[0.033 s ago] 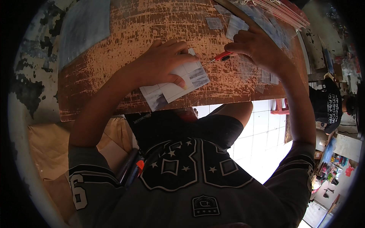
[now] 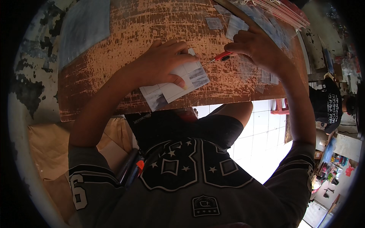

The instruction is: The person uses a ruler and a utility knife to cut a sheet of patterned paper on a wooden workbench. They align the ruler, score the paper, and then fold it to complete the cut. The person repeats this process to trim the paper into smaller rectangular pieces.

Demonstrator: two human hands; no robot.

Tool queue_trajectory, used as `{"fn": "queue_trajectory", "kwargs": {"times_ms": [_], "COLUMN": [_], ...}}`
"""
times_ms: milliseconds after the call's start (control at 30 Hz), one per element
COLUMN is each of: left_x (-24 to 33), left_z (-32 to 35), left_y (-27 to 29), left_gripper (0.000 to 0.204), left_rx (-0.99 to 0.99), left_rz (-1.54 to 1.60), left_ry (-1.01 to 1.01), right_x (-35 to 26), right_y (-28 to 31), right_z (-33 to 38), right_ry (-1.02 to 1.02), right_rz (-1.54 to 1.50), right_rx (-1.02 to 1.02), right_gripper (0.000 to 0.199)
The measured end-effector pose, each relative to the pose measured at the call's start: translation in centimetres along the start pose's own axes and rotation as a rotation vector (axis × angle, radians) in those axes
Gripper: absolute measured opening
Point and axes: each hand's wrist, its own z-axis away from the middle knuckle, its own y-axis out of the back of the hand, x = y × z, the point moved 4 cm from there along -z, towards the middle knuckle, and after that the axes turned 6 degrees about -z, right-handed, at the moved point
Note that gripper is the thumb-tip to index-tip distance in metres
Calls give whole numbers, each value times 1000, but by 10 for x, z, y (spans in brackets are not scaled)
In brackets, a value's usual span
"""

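Note:
My left hand [image 2: 167, 62] bears down on a white rectangular card [image 2: 176, 91], its thumb and curved fingers spread across it. Under the card lies a grey-and-white sheet [image 2: 155, 99] with thin lines, near the table's front edge. My right hand [image 2: 256, 49] grips a red-handled craft knife [image 2: 223, 56], thumb along the handle. The knife's pale tip points left toward the card and stands a little apart from it. A long narrow brown strip [image 2: 239, 13] runs behind the right hand; whether the fingers touch it I cannot tell.
The worn brown tabletop [image 2: 133, 45] carries a large translucent sheet [image 2: 85, 32] at the far left. Several small cut pieces [image 2: 215, 23] and thin reddish sticks [image 2: 283, 11] lie at the far right. Brown paper [image 2: 72, 146] sits below left; another person [image 2: 327, 102] is at the right.

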Motion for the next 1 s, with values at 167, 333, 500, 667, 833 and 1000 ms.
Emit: {"fn": "queue_trajectory", "kwargs": {"times_ms": [167, 333, 500, 667, 833, 1000], "left_x": [0, 1, 1, 1, 1, 3], "left_z": [-1, -2, -1, -1, 0, -2], "left_y": [2, 6, 4, 4, 4, 6], "left_gripper": [89, 87, 87, 88, 88, 86], "left_rx": [-1, -54, -44, -50, -51, -70], "left_rz": [2, 43, 27, 16, 18, 15], "left_ry": [0, 14, 20, 17, 16, 18], "right_x": [0, -1, 3, 6, 3, 1], "right_y": [-1, -4, -8, -13, -12, -12], "right_z": [2, 5, 6, 10, 11, 13], "right_ry": [-19, -83, -82, -105, -115, -98], "right_rz": [-15, -41, -127, -157, -144, -136], "right_rx": [5, -25, -40, -31, -41, -30], "right_gripper": [25, 26, 32, 30, 33, 36]}}
